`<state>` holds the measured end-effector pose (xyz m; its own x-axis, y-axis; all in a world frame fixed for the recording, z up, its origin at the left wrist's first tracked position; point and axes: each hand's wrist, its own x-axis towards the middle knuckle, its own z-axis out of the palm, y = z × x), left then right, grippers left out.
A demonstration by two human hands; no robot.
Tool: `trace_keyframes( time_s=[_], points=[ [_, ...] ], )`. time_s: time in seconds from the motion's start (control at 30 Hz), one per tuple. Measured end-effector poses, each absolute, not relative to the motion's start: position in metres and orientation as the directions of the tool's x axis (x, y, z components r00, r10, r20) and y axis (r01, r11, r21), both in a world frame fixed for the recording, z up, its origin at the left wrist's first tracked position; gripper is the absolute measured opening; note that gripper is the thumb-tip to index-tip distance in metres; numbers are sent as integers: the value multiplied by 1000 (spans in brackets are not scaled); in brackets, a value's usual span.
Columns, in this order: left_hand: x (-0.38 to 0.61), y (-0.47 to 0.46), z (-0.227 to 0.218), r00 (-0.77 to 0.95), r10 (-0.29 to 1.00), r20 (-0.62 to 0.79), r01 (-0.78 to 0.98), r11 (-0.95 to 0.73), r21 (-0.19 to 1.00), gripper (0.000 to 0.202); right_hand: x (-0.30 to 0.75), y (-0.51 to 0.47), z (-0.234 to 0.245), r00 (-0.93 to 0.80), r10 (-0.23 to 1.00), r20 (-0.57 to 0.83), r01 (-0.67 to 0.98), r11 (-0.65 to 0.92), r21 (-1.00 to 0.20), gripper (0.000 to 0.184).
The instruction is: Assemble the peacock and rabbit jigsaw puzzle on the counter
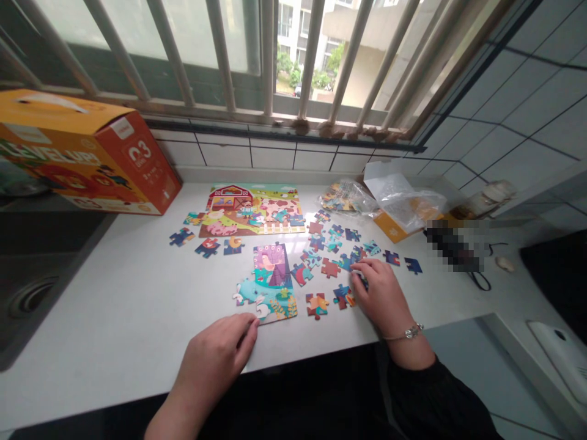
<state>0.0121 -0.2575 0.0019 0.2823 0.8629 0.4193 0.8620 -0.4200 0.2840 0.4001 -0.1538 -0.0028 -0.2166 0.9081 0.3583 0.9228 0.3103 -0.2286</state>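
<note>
A partly joined jigsaw puzzle (275,284) with a purple upper part and a teal pond lies on the white counter. My left hand (220,348) is closed, its fingertips pressed against the puzzle's lower left corner. To the right, my right hand (380,293) has its fingers bent together over a dark blue jigsaw piece (361,279), mostly covered by them. An orange and brown piece (317,305) lies between the puzzle and that hand. Several loose pieces spread beyond it, among them a red-brown piece (330,267) and a dark blue piece (413,264).
Behind the puzzle lies a farm picture (270,205) with a few pieces on it. An orange box (151,165) stands back left above a dark sink (36,269). A plastic bag of pieces (346,197) and an opened carton (397,226) sit at the back right.
</note>
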Motion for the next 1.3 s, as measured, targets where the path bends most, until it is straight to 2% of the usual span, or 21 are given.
trace_keyframes(
  time_s=[0.17, 0.37, 0.6, 1.3],
  points=[
    [12, -256, 4, 272, 890, 366, 875, -387, 291, 33, 445, -134, -18, -45, 903, 428, 976, 130, -172, 38],
    [14, -252, 5, 267, 923, 279, 910, -336, 243, 43, 465, -123, -43, 84, 923, 375, 981, -9, -196, 49],
    [17, -252, 5, 281, 919, 277, 926, -335, 174, 44, 463, -122, -45, 73, 920, 384, 983, 0, -185, 49],
    [17, -252, 5, 279, 920, 275, 918, -340, 205, 41, 463, -121, -45, 59, 917, 395, 984, 13, -178, 48]
  ],
)
